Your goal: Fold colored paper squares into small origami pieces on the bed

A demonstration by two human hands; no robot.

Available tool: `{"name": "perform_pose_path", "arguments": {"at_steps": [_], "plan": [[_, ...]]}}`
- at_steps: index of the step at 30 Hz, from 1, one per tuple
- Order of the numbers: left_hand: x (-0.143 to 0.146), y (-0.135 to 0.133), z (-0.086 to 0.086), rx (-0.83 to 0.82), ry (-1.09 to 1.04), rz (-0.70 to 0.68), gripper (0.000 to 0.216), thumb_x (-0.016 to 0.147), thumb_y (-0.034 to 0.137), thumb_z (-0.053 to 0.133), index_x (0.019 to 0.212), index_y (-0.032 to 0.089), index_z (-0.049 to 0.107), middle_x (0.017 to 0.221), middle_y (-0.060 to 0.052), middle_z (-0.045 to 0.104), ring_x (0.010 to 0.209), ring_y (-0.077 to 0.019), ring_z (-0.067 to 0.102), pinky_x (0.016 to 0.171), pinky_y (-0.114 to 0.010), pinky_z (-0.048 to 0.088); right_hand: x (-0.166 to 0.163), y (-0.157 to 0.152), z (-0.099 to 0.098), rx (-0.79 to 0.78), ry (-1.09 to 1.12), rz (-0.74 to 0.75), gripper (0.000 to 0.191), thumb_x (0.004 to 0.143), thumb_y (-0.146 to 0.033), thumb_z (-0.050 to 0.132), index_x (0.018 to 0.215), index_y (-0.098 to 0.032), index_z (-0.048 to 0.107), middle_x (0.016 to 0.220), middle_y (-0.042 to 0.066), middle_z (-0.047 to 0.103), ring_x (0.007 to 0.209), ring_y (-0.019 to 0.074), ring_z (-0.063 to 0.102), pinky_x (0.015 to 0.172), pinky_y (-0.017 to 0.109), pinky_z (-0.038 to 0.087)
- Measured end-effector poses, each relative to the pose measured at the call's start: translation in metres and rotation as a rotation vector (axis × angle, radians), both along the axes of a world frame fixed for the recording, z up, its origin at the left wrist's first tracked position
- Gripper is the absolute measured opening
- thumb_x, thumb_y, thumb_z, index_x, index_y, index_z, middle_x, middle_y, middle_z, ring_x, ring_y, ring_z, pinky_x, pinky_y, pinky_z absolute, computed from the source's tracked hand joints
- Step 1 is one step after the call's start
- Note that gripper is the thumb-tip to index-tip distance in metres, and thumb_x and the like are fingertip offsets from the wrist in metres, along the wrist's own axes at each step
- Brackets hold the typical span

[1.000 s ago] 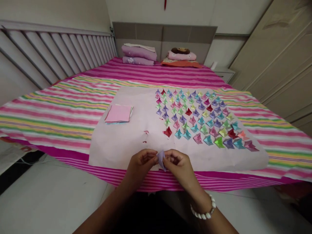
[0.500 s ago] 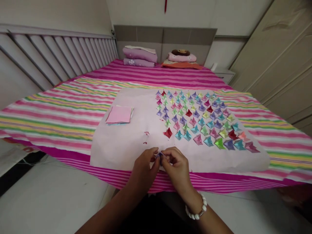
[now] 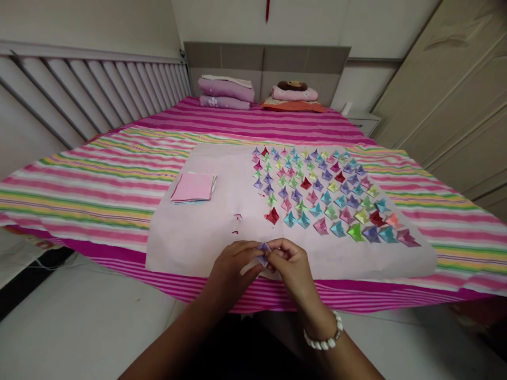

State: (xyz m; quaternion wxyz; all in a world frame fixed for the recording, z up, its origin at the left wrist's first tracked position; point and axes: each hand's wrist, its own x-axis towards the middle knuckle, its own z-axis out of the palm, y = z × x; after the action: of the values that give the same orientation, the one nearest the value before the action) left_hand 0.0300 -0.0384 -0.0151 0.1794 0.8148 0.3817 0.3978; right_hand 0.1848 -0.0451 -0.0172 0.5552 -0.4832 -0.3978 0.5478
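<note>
Between my two hands is a small folded piece of purple origami paper (image 3: 263, 254), held just above the near edge of a large pale sheet (image 3: 190, 237). My left hand (image 3: 233, 268) pinches it from the left between thumb and fingers. From the right, my right hand (image 3: 290, 264) grips it with curled fingers, which hide part of the paper. Folded paper cranes (image 3: 331, 212) in many colours stand in rows on the right half of the sheet. A red crane (image 3: 272, 216) is among the nearest to my hands.
A stack of square paper (image 3: 193, 188) with pink on top lies on the sheet's left. Small red scraps (image 3: 237, 217) lie mid-sheet. Under everything is a striped bedspread (image 3: 91, 179); a railing (image 3: 99, 95) borders the left. Folded bedding (image 3: 226, 92) sits by the headboard (image 3: 222, 55).
The purple paper has turned and shows a flatter, diamond-like face. My left fingers have straightened along its edge, and my right hand has shifted slightly right.
</note>
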Motion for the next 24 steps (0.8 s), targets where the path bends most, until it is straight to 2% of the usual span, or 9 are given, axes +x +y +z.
{"name": "perform_pose_path", "arguments": {"at_steps": [3, 7, 11, 13, 18, 21, 24], "plan": [[-0.001, 0.001, 0.005, -0.092, -0.130, 0.002, 0.011, 0.081, 0.020, 0.066, 0.090, 0.022, 0.071, 0.093, -0.005, 0.074, 0.088, -0.0192, 0.066, 0.082, -0.034, 0.051, 0.003, 0.000, 0.002, 0.012, 0.021, 0.081, 0.019, 0.071, -0.031, 0.072, 0.078, -0.014, 0.069, 0.047, -0.004, 0.056, 0.044, 0.0086, 0.048, 0.046, 0.021, 0.035], [-0.001, 0.002, 0.013, -0.364, -0.343, 0.061, 0.005, 0.078, 0.021, 0.067, 0.080, 0.019, 0.071, 0.085, -0.004, 0.072, 0.083, -0.0184, 0.066, 0.076, -0.030, 0.051, 0.007, -0.003, 0.005, 0.018, 0.037, 0.176, 0.027, 0.080, -0.042, 0.065, 0.080, -0.015, 0.069, 0.050, -0.002, 0.057, 0.048, 0.0091, 0.049, 0.051, 0.022, 0.037], [-0.001, 0.002, 0.016, -0.599, -0.468, 0.075, 0.008, 0.078, 0.025, 0.066, 0.079, 0.018, 0.071, 0.081, -0.003, 0.071, 0.079, -0.0182, 0.065, 0.074, -0.029, 0.050, 0.005, -0.006, 0.006, -0.028, 0.012, 0.261, 0.031, 0.070, -0.044, 0.075, 0.072, -0.014, 0.067, 0.049, -0.004, 0.054, 0.046, 0.0082, 0.046, 0.048, 0.021, 0.034], [-0.001, 0.001, 0.015, -0.650, -0.506, 0.066, 0.009, 0.077, 0.026, 0.066, 0.080, 0.018, 0.070, 0.082, -0.003, 0.071, 0.079, -0.0181, 0.065, 0.074, -0.029, 0.050, 0.004, -0.007, 0.007, -0.037, 0.007, 0.276, 0.031, 0.066, -0.043, 0.078, 0.069, -0.014, 0.066, 0.049, -0.004, 0.053, 0.045, 0.0074, 0.044, 0.046, 0.021, 0.031], [0.002, -0.001, 0.017, -0.720, -0.551, 0.021, 0.011, 0.077, 0.028, 0.067, 0.079, 0.018, 0.069, 0.076, -0.002, 0.071, 0.071, -0.0161, 0.064, 0.071, -0.029, 0.050, 0.002, -0.006, 0.006, -0.035, -0.004, 0.266, 0.033, 0.066, -0.044, 0.077, 0.062, -0.015, 0.063, 0.049, -0.004, 0.052, 0.042, 0.0067, 0.041, 0.043, 0.021, 0.027], [0.005, -0.002, 0.019, -0.742, -0.592, 0.088, 0.014, 0.071, 0.026, 0.072, 0.079, 0.017, 0.066, 0.071, -0.001, 0.069, 0.067, -0.0150, 0.063, 0.067, -0.028, 0.049, 0.001, -0.007, 0.002, -0.031, -0.024, 0.260, 0.033, 0.068, -0.044, 0.075, 0.059, -0.015, 0.062, 0.045, -0.005, 0.049, 0.041, 0.0067, 0.039, 0.044, 0.021, 0.025], [0.007, -0.002, 0.020, -0.772, -0.678, 0.149, 0.037, 0.066, 0.024, 0.076, 0.098, 0.017, 0.060, 0.068, 0.002, 0.067, 0.065, -0.0147, 0.063, 0.065, -0.027, 0.048, -0.001, -0.009, -0.002, -0.025, -0.018, 0.267, 0.032, 0.071, -0.043, 0.073, 0.060, -0.015, 0.062, 0.045, -0.005, 0.048, 0.042, 0.0072, 0.038, 0.045, 0.022, 0.026]]}}
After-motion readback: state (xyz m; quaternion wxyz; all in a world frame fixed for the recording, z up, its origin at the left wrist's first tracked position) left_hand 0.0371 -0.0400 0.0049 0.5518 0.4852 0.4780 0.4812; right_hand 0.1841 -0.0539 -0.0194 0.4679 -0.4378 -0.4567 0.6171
